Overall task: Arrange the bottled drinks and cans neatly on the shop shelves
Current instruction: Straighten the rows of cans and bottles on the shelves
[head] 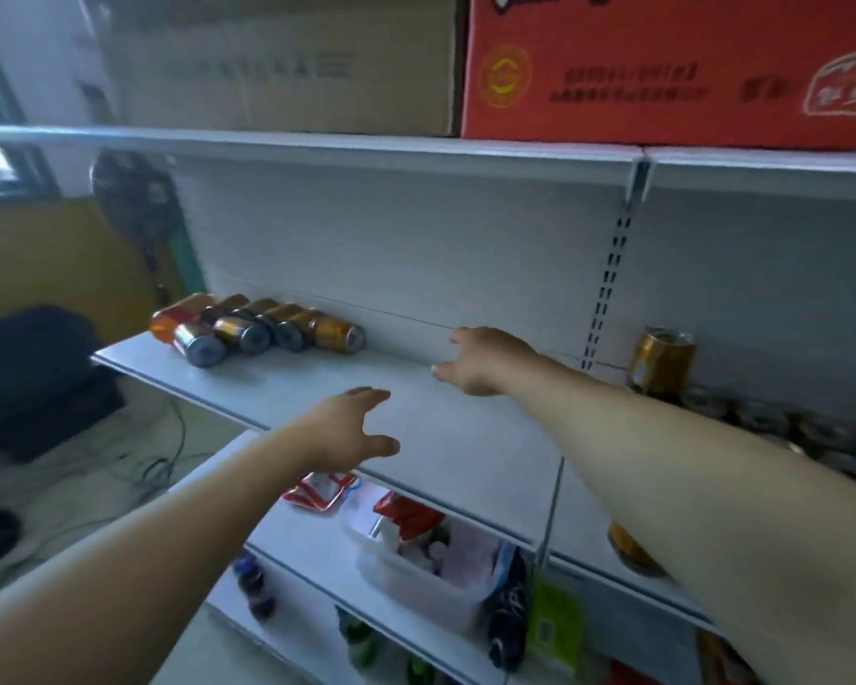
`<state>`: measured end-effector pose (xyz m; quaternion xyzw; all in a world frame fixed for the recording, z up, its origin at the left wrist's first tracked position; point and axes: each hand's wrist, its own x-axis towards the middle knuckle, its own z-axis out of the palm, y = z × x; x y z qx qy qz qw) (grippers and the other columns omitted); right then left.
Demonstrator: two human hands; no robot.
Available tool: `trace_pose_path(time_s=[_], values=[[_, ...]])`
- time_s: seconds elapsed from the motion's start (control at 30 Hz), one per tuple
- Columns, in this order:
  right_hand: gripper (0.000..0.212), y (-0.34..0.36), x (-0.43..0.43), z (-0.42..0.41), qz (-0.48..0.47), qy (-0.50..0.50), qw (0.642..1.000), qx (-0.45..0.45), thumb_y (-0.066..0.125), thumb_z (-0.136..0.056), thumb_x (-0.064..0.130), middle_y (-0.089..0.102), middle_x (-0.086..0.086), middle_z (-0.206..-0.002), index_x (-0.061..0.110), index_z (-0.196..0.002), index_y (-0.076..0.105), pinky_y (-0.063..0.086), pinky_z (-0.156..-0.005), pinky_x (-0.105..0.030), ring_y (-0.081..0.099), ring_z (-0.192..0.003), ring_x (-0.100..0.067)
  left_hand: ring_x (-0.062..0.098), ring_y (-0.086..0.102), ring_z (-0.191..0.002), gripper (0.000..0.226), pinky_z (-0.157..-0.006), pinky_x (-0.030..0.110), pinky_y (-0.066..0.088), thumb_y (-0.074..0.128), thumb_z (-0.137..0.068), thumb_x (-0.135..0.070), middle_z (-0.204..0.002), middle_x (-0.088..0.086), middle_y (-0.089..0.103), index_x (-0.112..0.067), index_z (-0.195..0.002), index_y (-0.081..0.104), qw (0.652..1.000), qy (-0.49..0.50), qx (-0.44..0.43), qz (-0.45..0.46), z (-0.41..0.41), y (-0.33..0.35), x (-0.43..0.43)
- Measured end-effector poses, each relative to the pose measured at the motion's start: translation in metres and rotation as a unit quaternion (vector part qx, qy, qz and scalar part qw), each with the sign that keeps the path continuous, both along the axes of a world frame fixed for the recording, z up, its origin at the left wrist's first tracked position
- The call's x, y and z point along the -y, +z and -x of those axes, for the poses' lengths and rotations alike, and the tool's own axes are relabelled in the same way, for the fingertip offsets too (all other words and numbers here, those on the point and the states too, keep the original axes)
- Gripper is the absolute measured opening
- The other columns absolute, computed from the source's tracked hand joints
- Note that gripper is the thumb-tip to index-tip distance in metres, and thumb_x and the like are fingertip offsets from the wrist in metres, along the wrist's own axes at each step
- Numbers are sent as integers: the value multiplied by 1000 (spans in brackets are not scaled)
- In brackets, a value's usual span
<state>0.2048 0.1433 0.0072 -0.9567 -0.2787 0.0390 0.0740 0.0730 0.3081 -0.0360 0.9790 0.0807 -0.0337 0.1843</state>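
Over the pale grey metal middle shelf (465,447), left hand (352,427) and right hand (480,360) hover empty with fingers spread, while the gold-and-silver metal cans (268,328) lie on their sides at ten o'clock, judged the next reach: stand each upright in line.

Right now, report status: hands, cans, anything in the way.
Left hand, right hand open, empty, over white metal shelf. Gold metal cans lying sideways at its left end. Nothing between.

A: Where does it look from?
B: The person's head, facing forward and down, wide-angle.
A: How near?
B: Close. The middle shelf (465,437) fills the centre, and the upper shelf (366,155) crosses the top.
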Motion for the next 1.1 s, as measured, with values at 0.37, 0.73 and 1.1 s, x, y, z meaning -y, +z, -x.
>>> trace_pose_path(time_s=[0.37,0.73,1.1], values=[[60,-23,-201,-34,-10,60,998,-2,52,-82,61,56,-8,-128,24,-129,49,46,-87,-35,55,-111,-30,20,33,-136,74,-108,32,28,62,-85,-47,-154,-1,27,-27,-148,27,991,120,1,52,-6,-16,-193],[70,-103,-309,-150,-59,-55,996,-30,63,-80,50,37,-10,-140,18,-136,35,39,-97,-40,35,-130,-31,36,43,-116,63,-94,38,40,70,-79,-42,-136,16,39,-19,-133,47,963,252,66,75,-119,-57,-385],[75,-147,-328,-113,-109,-217,970,16,75,-74,47,44,-13,-125,17,-131,36,45,-85,-40,52,-110,-36,36,48,-110,70,-95,50,42,66,-73,-50,-126,15,45,-35,-135,38,923,244,137,264,-128,-110,-443]])
